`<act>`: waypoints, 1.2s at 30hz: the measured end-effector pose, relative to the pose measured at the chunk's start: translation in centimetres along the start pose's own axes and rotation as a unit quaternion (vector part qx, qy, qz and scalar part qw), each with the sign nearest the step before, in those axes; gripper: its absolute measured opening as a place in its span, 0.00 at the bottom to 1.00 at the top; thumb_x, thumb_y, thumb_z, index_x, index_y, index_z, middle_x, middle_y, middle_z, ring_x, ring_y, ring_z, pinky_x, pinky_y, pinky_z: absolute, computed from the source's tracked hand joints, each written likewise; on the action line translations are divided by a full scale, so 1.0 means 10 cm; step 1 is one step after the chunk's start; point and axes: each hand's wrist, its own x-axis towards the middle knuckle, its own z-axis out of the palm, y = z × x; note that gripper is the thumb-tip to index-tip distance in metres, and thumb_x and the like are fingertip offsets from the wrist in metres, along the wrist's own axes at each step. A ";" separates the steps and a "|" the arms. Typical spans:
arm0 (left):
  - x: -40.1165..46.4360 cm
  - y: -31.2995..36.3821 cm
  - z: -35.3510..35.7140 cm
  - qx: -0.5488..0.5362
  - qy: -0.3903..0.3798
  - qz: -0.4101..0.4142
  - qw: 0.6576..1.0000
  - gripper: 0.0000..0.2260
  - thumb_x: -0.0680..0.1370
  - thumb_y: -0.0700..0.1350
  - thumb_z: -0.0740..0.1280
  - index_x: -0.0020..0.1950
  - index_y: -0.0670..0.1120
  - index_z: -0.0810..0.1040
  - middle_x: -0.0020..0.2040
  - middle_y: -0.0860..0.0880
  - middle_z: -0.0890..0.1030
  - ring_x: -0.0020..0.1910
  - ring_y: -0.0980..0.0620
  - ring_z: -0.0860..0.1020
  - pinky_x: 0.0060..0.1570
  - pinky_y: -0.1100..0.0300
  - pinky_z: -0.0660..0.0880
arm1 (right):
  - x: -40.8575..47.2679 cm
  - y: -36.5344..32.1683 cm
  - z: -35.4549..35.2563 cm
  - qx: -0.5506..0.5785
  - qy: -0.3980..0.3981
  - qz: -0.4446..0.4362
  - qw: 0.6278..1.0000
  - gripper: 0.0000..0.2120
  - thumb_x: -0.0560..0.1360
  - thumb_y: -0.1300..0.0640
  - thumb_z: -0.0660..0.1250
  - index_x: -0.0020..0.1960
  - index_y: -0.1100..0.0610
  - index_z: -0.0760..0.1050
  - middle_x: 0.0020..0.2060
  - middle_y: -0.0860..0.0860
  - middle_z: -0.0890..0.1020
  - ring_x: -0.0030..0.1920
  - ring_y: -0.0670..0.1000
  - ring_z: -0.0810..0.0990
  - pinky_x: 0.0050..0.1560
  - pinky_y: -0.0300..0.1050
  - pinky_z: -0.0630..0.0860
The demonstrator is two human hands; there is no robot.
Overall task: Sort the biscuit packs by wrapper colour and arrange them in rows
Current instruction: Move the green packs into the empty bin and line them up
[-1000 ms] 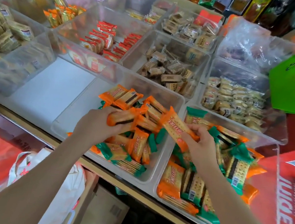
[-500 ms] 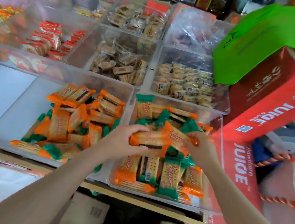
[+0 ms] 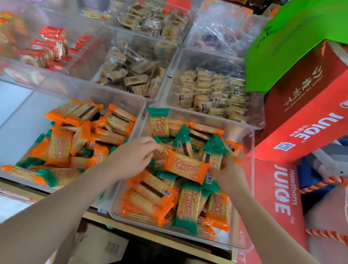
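Two clear bins at the front hold mixed biscuit packs. The left bin (image 3: 5, 130) has mostly orange packs (image 3: 58, 149) with a few green ones (image 3: 48, 175). The right bin (image 3: 248, 187) holds orange and green packs (image 3: 186, 214) jumbled together. My left hand (image 3: 136, 155) reaches across into the right bin, its fingers curled over a pack on the heap. My right hand (image 3: 227, 173) is at the bin's right side, its fingers round a green-ended pack (image 3: 213, 157). One orange pack (image 3: 186, 167) lies on top between both hands.
Behind stand more clear bins of beige packs (image 3: 210, 92), brown packs (image 3: 130, 72) and red packs (image 3: 48, 47). Red juice cartons (image 3: 319, 107) and a green bag (image 3: 311, 39) crowd the right side. Cardboard boxes (image 3: 103, 247) sit under the shelf edge.
Both hands moved from the left bin to the right bin carrying orange packs. The view swung right. One orange pack now lies on the right bin's heap.
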 end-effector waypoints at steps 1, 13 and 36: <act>0.06 -0.04 0.01 0.027 -0.006 0.002 1.000 0.15 0.80 0.38 0.56 0.65 0.47 0.72 0.66 0.51 0.70 0.63 0.53 0.68 0.58 0.59 0.69 | 0.01 0.00 0.01 0.018 -0.003 0.003 1.000 0.18 0.73 0.52 0.66 0.60 0.56 0.72 0.51 0.54 0.81 0.48 0.55 0.79 0.45 0.49 0.77; 0.46 -0.17 0.15 0.315 -0.101 0.039 0.943 0.25 0.77 0.45 0.64 0.72 0.48 0.61 0.69 0.47 0.64 0.68 0.47 0.63 0.66 0.54 0.61 | -0.06 -0.41 -0.24 0.127 0.081 -0.149 0.977 0.10 0.76 0.57 0.66 0.56 0.52 0.73 0.43 0.40 0.77 0.42 0.40 0.75 0.36 0.31 0.68; -1.19 -1.29 -0.41 -0.190 0.246 -0.435 0.845 0.17 0.76 0.51 0.67 0.59 0.43 0.74 0.47 0.45 0.77 0.43 0.46 0.75 0.38 0.56 0.70 | 0.14 -2.10 1.28 -0.357 -0.012 -0.488 0.796 0.11 0.75 0.63 0.59 0.56 0.55 0.73 0.53 0.51 0.78 0.58 0.54 0.73 0.48 0.48 0.72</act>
